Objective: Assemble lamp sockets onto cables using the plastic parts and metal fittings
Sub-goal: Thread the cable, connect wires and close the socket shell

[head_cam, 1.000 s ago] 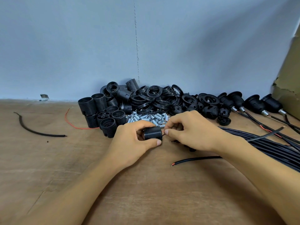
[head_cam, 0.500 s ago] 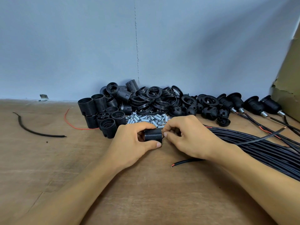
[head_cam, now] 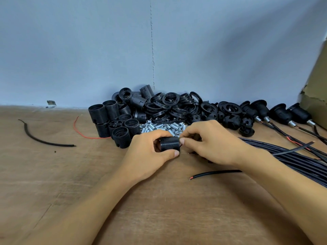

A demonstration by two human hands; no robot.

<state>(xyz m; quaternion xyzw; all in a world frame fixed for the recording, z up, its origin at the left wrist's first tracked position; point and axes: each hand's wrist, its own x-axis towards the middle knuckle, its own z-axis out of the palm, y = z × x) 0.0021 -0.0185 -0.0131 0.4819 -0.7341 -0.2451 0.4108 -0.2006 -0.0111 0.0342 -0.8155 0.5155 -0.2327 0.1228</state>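
Now that the right hand has drawn in, its curled fingers pinching I cannot tell what at the threaded socket gripped by the left hand over the worktop, wiring seems underway.

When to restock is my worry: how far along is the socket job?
Done: a few finished sockets on cables, far right. In hand: left hand grips a threaded socket body, right hand pinches its end. Remaining: piled socket bodies, rings, metal fittings, cable bundle.

metal fittings before rings, right of sockets
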